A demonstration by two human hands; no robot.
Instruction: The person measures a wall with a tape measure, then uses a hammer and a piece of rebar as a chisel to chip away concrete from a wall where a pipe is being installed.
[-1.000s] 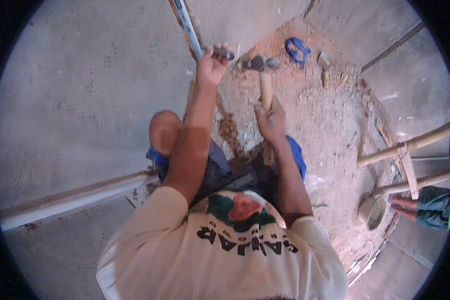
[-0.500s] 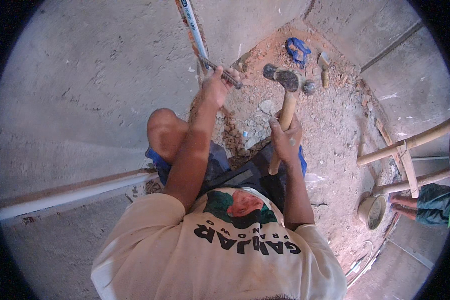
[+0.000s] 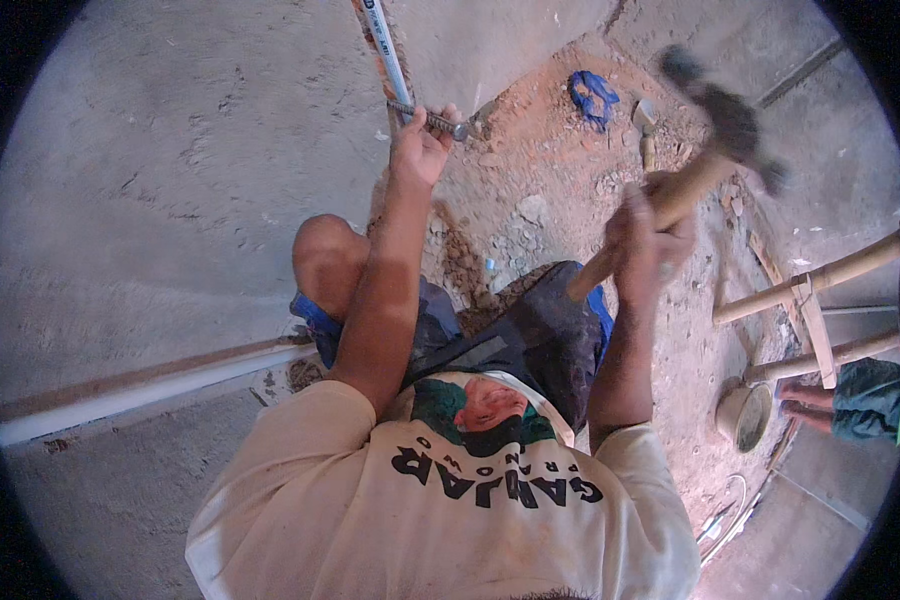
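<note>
My left hand (image 3: 423, 155) is closed around a ribbed steel rod chisel (image 3: 438, 121), whose far end meets the wall groove beside the lower end of a light-blue pipe (image 3: 386, 52). The chisel's blunt end points right, toward the room. In my right hand (image 3: 652, 245) is the wooden handle of a hammer (image 3: 692, 190). Its dark metal head is raised to the right, apart from the chisel and blurred by motion. Both my knees are bent beneath my forearms.
Rubble (image 3: 510, 230) covers the floor ahead. A blue plastic bag (image 3: 594, 98) and a trowel (image 3: 646, 118) lie farther off. At right stand a bucket (image 3: 744, 418), bamboo poles (image 3: 820, 280) and another person's legs (image 3: 860, 405). A white pipe (image 3: 150, 390) runs along the left wall.
The hammer has swung up and to the right with my right hand, away from the chisel. My left hand and the chisel have shifted slightly up and left.
</note>
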